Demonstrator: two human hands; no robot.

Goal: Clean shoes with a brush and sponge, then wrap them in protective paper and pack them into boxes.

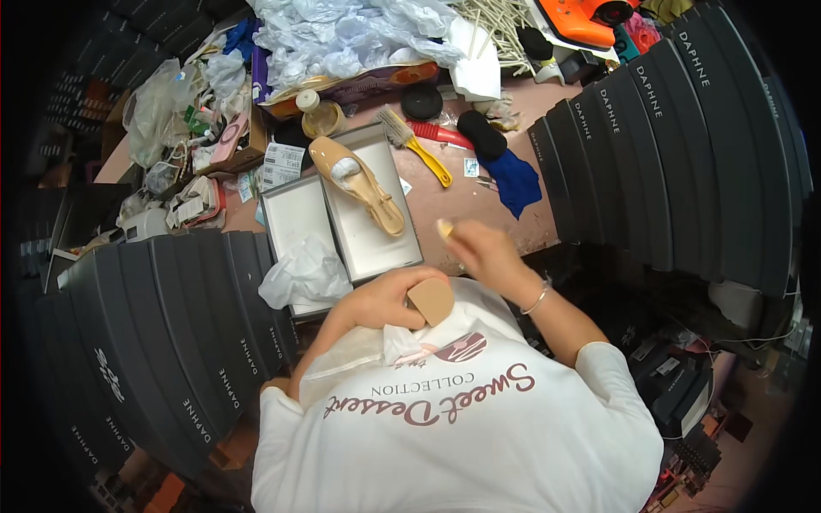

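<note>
The left hand (385,299) is closed around a tan heel-shaped piece (431,303), held just in front of the torso. The piece appears to belong to a shoe; the remainder is hidden by hand and wrapping. Its broad face turns outward, presumably to leave that surface exposed. The right hand's (489,255) grip is pinched on a small pale-yellow item (445,228), kind not determinable; it is raised to the right of the piece, apart from it.

A tan shoe (366,193) lies in the right-hand tray (363,255) of an open box, toe to the far end, white stuffing (345,171) in its opening, probably to keep its shape. The left-hand tray (295,205) carries crumpled white wrapping (306,272), seemingly set aside within reach.

On the bench (532,229), beyond the hands, lie a yellow-handled brush (419,156) and a blue cloth (516,184), both conveniently to the right of the box. Dark boxes stand in rows at left (192,333) and right (663,162), apparently so arranged to leave the middle as working room.
</note>
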